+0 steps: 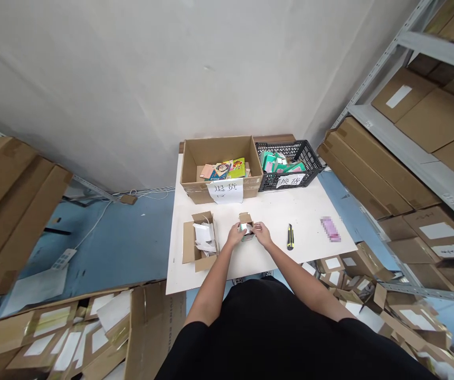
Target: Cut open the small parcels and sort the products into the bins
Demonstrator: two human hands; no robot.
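Observation:
Near the middle of the white table (266,211) a small open box (245,217) with a raised brown flap sits between my hands. Something white and green shows at its opening, too small to name. My left hand (235,234) grips the box's left side, fingers bent around it. On the opposite side, the fingers of my right hand (262,233) close on the box's edge. Left of them stands an open cardboard carton (188,243) with crumpled white paper (204,236) inside. A yellow and black box cutter (290,237) lies to the right.
A large cardboard box (195,194) with a white handwritten sign holds booklets and small packs. Beside it, a black plastic crate (310,158) holds green and white boxes. Cartons fill the shelf (409,137) at right. More parcels lie on the floor both sides.

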